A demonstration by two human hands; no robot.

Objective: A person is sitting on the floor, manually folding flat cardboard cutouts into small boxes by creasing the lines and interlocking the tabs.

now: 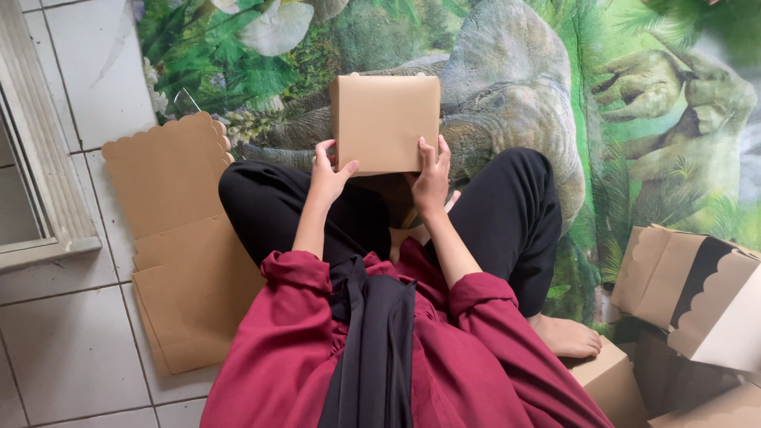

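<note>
A plain brown cardboard box (384, 119), folded into a square shape, is held up in front of me over my crossed legs in black trousers. My left hand (329, 176) grips its lower left corner with the thumb on the front face. My right hand (432, 176) grips the lower right corner the same way. Both arms wear dark red sleeves. The box's underside is hidden.
A stack of flat brown box blanks with scalloped edges (170, 238) lies on the white tile floor at my left. Several assembled boxes (697, 289) sit at the right. A green jungle-print mat (634, 119) lies ahead. A window frame (40, 158) is far left.
</note>
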